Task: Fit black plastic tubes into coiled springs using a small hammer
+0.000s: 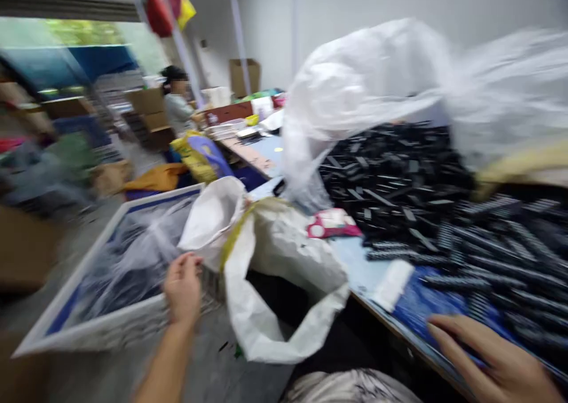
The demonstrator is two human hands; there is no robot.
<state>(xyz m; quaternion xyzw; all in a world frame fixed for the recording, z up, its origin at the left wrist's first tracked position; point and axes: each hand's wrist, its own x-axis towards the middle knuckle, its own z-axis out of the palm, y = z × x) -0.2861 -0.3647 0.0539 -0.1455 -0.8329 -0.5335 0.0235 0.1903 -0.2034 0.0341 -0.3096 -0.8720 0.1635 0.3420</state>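
My left hand (183, 287) reaches down to the edge of a white woven sack (284, 284) standing open beside the table; its fingers curl at the sack's rim, and blur hides whether they grip it. Fingers stretched out, my right hand (492, 355) lies flat on the blue table top (417, 302), near the front edge. Just beyond it lies a big heap of black comb-like plastic parts (426, 196). A clear plastic bag (399, 77) billows over the heap.
A white-and-blue framed tray (102, 279) with plastic film lies on the floor at left. A pink-and-white packet (332, 224) and a white strip (393, 284) sit on the table. Another person (177, 104) sits far back among cardboard boxes and cluttered benches.
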